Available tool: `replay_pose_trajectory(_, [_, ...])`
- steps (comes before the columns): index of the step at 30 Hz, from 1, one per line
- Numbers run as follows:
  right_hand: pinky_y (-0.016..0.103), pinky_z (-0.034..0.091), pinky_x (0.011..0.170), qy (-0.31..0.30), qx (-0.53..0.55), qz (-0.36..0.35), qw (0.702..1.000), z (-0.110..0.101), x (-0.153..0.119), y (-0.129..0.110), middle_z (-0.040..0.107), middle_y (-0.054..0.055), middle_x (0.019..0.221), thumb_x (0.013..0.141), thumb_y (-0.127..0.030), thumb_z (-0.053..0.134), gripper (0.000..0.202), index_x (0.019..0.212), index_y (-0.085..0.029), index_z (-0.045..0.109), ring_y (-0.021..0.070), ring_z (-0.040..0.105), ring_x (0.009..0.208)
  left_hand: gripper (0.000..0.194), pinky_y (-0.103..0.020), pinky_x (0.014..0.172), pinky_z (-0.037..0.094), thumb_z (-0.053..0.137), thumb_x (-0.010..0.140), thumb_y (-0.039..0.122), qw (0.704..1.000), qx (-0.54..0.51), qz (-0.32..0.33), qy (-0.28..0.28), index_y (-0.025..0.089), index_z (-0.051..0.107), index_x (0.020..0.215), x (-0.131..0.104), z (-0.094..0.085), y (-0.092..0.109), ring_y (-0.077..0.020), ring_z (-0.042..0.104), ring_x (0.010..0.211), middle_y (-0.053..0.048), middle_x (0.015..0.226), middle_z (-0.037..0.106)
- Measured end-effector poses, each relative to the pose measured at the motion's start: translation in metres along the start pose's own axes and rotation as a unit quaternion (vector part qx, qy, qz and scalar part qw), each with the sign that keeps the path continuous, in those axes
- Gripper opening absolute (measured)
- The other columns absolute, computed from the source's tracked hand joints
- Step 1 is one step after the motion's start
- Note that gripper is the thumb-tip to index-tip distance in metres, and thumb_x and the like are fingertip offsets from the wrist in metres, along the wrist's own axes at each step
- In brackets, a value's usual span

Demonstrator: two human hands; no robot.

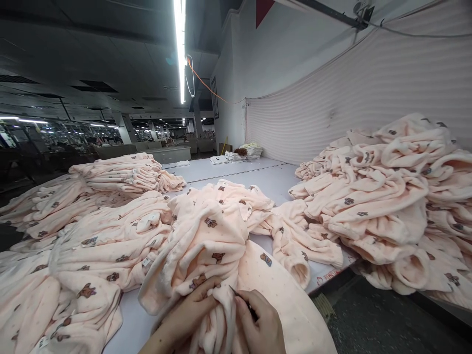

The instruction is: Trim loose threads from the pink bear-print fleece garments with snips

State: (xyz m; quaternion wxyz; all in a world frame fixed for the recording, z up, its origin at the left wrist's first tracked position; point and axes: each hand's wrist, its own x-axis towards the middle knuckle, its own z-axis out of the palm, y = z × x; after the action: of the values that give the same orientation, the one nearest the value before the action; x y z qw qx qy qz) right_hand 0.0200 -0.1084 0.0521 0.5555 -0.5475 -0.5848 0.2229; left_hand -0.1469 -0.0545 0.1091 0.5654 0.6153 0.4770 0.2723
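Observation:
A pale pink plush garment [217, 236] with small bear prints lies bunched at the table's near edge, one sleeve [295, 246] stretched to the right. My left hand [195, 309] pinches a gathered fold of it at the bottom centre. Just right of that fold is my right hand [258, 319], its fingers curled round a small dark tool whose thin tip points at the cloth. Most of the tool is hidden in the fingers.
Similar pink garments are heaped on the left [88, 265], stacked behind them [125, 174], and piled high on the right [376, 196]. White folded cloths [236, 156] lie at the far end of the pale table [258, 172]. Dark floor shows at lower right.

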Motion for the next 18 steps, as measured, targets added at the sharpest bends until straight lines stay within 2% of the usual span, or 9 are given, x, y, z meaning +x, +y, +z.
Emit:
replay_pose_trajectory(5, [0.021,0.039,0.047,0.028,-0.023,0.073,0.997,0.02,-0.018,0.024,0.058,-0.003,0.057,0.072,-0.052,0.063,0.031,0.074,-0.021,0.062,0.014,0.052,0.05,0.031,-0.029,0.099,0.035,0.055,0.075,0.027,0.997,0.029,0.056,0.033,0.025,0.065,0.104,-0.004,0.012,0.02,-0.0231,0.05,0.111,-0.002,0.108,0.064])
replay_pose_trajectory(7, [0.02,0.038,0.046,0.045,-0.015,0.071,0.996,0.021,-0.02,0.028,0.053,-0.004,0.053,0.077,-0.051,0.057,0.032,0.067,-0.021,0.059,0.013,0.049,0.049,0.03,-0.028,0.098,0.035,0.056,0.074,0.027,0.997,0.011,0.065,0.049,0.024,0.064,0.102,-0.001,0.012,0.022,-0.0227,0.049,0.112,-0.002,0.109,0.062])
replay_pose_trajectory(10, [0.021,0.042,0.055,0.075,0.004,0.065,0.995,0.009,-0.006,0.025,0.057,-0.002,0.059,0.086,-0.045,0.047,0.033,0.07,-0.019,0.059,0.0146,0.053,0.057,0.02,-0.029,0.092,0.037,0.059,0.069,0.028,0.999,-0.041,0.008,0.031,0.021,0.067,0.087,0.007,0.006,0.019,-0.0236,0.05,0.107,-0.002,0.1,0.064])
replay_pose_trajectory(13, [0.023,0.043,0.063,0.056,-0.012,0.062,0.996,-0.006,0.017,0.016,0.061,0.001,0.068,0.087,-0.04,0.047,0.027,0.074,-0.019,0.059,0.0167,0.057,0.065,0.011,-0.029,0.074,0.04,0.058,0.062,0.024,0.996,-0.068,-0.049,-0.006,0.017,0.065,0.068,0.016,-0.001,0.018,-0.0213,0.053,0.082,0.0,0.073,0.061])
replay_pose_trajectory(15, [0.023,0.043,0.062,0.029,-0.018,0.061,0.998,-0.01,0.029,0.011,0.062,0.001,0.068,0.087,-0.036,0.048,0.024,0.073,-0.019,0.057,0.0169,0.057,0.066,0.013,-0.028,0.068,0.039,0.058,0.062,0.028,0.995,-0.085,-0.061,-0.011,0.017,0.064,0.064,0.02,-0.002,0.02,-0.0193,0.051,0.073,0.0,0.065,0.058])
replay_pose_trajectory(18, [0.022,0.042,0.06,-0.005,-0.014,0.056,0.998,-0.012,0.033,0.009,0.062,-0.001,0.066,0.083,-0.031,0.054,0.017,0.071,-0.02,0.057,0.0165,0.058,0.064,0.019,-0.028,0.067,0.041,0.057,0.062,0.033,0.99,-0.121,-0.067,-0.018,0.016,0.064,0.067,0.02,0.0,0.024,-0.0189,0.052,0.07,-0.001,0.066,0.061])
